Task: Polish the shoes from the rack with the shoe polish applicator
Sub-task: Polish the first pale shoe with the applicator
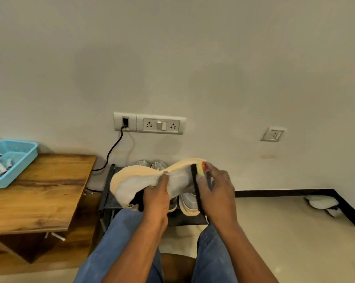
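Observation:
A grey knit shoe [139,181] with a pale orange sole lies on its side in the air above the black shoe rack [111,199]. My left hand [155,198] grips it near the opening, thumb on the fabric. My right hand [215,187] pinches a shoe polish applicator [200,170] with a yellow sponge and red cap, held against the shoe's toe end. A matching grey shoe [189,202] stands on the rack below, and two more shoes [152,164] sit at the rack's back.
A wooden table [39,193] stands at the left with a blue basket [13,160] holding several small items. A wall socket panel [150,124] has a dark cable hanging down. White footwear [323,204] lies by the black skirting at right. My knees in jeans fill the foreground.

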